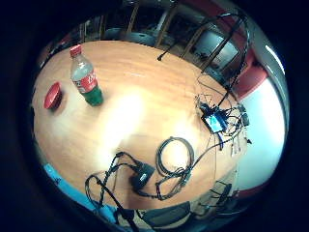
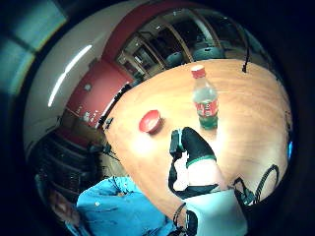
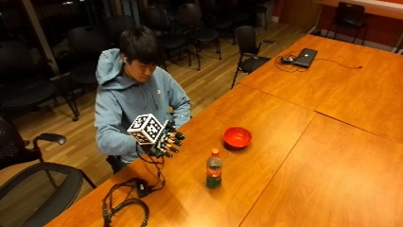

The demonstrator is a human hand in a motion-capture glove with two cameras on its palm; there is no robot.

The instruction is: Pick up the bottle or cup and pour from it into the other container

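A clear plastic bottle (image 3: 214,169) with a red cap and red label stands upright on the wooden table (image 3: 315,156); its lower part looks green. Beyond it sits a small red bowl (image 3: 237,137). My gloved right hand (image 3: 167,143) hovers over the table's near edge, left of the bottle and apart from it, with relaxed fingers holding nothing. In the little finger side palm view, the bottle (image 1: 86,77) and bowl (image 1: 53,95) stand side by side, far from the palm. The thumb side palm view shows my thumb (image 2: 191,145) pointing toward the bottle (image 2: 205,101) and bowl (image 2: 150,121).
Coiled black cables with a small black box (image 3: 129,196) lie on the table near the front corner, below the hand. A laptop (image 3: 305,56) sits on the far table. Office chairs (image 3: 38,184) stand around the person.
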